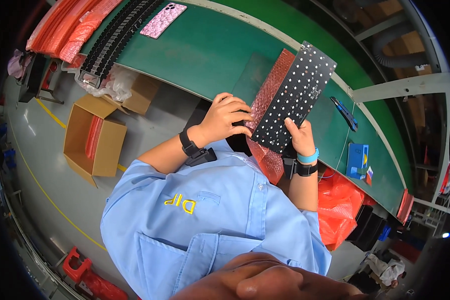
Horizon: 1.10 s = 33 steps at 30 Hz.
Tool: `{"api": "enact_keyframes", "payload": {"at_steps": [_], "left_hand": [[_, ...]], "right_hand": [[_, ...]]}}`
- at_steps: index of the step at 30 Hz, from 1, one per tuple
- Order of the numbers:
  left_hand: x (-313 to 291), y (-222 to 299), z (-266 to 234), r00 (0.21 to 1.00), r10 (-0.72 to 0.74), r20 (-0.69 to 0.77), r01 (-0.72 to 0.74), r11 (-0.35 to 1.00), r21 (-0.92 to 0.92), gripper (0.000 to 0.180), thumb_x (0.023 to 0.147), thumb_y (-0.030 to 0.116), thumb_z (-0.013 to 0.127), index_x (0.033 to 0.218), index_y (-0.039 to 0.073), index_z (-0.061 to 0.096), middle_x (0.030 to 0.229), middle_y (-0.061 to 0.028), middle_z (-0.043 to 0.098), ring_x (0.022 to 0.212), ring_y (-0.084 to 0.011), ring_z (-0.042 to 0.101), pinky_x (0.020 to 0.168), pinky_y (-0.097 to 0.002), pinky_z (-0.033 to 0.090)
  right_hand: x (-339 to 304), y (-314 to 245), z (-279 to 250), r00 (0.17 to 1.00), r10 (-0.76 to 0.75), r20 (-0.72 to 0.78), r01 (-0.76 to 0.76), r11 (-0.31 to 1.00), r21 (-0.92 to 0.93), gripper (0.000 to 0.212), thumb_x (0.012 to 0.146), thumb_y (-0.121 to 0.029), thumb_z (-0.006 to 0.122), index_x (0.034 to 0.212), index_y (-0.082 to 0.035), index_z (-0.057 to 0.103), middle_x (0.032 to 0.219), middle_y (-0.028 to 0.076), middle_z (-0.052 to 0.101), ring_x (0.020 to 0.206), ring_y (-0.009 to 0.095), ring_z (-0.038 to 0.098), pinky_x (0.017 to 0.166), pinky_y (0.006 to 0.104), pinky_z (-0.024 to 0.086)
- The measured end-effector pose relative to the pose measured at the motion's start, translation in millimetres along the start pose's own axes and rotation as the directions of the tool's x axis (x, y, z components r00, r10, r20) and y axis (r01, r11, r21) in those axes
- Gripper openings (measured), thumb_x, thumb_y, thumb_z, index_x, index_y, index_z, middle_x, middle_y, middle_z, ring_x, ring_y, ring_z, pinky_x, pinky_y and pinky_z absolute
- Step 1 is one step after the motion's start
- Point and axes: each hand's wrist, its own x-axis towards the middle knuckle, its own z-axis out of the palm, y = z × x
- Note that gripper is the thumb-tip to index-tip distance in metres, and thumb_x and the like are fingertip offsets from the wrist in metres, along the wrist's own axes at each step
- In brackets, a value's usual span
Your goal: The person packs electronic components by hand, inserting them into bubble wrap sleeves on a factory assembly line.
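Observation:
A thin black board [297, 95] covered in small white dots, like a keyboard circuit board, is tilted over the bench edge in front of me. My right hand [301, 136] grips its near right edge, thumb on top and fingers hidden beneath. Under and to the left of the board lies a pink-red bubble-wrap bag [272, 82], its lower part hanging off the bench. My left hand [229, 117] is curled at the bag's left edge, pinching it close to the board's lower left corner. The board hides part of the bag.
On the green bench [195, 60] are a patterned phone [163, 20], a box cutter [344, 114] and a blue box [357, 160]. Black slotted racks [120, 35] and stacked red bags [67, 25] occupy the far left. A cardboard box [110, 145] stands below; red plastic [337, 207] hangs right.

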Motion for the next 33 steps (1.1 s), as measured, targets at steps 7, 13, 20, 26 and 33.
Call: {"api": "enact_keyframes", "payload": {"at_steps": [7,13,20,26,33], "left_hand": [[-5.5,-4.7,7.0,0.998,-0.001,-0.060,-0.001,0.999,-0.036,0.019,0.070,0.027,0.081,0.083,0.016,0.074,0.101,0.0019,0.069,0.099,-0.0186,0.062,0.093,-0.0392,0.041],[-10.4,-11.1,9.7,0.996,-0.015,-0.087,0.007,0.996,-0.088,0.016,0.070,0.022,0.082,0.081,0.015,0.074,0.100,0.0009,0.070,0.099,-0.0189,0.063,0.091,-0.0373,0.041],[-2.9,-5.1,2.0,0.998,-0.035,-0.056,0.028,0.992,-0.126,0.015,0.071,0.022,0.082,0.082,0.015,0.074,0.102,0.0013,0.070,0.099,-0.0186,0.063,0.089,-0.0360,0.040],[-7.3,-8.9,8.0,0.997,-0.044,-0.063,0.037,0.993,-0.112,0.014,0.072,0.022,0.081,0.081,0.015,0.074,0.102,0.0017,0.070,0.099,-0.0184,0.063,0.089,-0.0358,0.040],[-7.6,-9.1,7.7,0.997,-0.061,-0.055,0.054,0.991,-0.125,0.012,0.072,0.023,0.081,0.080,0.016,0.074,0.101,0.0019,0.071,0.099,-0.0182,0.063,0.089,-0.0355,0.040]], "right_hand": [[14.4,-14.6,-5.9,0.990,0.067,-0.121,-0.055,0.994,0.098,0.017,0.095,-0.013,0.062,0.105,0.000,0.068,0.095,0.002,0.070,0.083,0.009,0.062,0.074,0.0251,0.050],[18.6,-50.4,-36.3,0.972,-0.198,-0.125,0.141,0.921,-0.364,0.008,0.090,-0.007,0.066,0.094,0.000,0.069,0.091,0.001,0.069,0.080,0.008,0.061,0.073,0.0234,0.049],[46.0,-88.7,-57.5,0.958,-0.286,-0.020,0.179,0.652,-0.737,0.011,0.085,-0.008,0.073,0.090,0.001,0.070,0.075,-0.003,0.065,0.069,0.005,0.055,0.062,0.0219,0.046],[56.6,-79.2,-72.5,1.000,0.013,-0.026,-0.024,0.881,-0.473,0.014,0.088,-0.008,0.070,0.097,0.002,0.070,0.076,-0.005,0.062,0.068,0.003,0.050,0.060,0.0206,0.042],[63.7,-73.8,-90.9,0.891,-0.435,-0.128,0.225,0.669,-0.708,0.013,0.087,-0.010,0.071,0.086,0.003,0.068,0.071,-0.003,0.064,0.062,0.002,0.049,0.054,0.0213,0.039]]}}
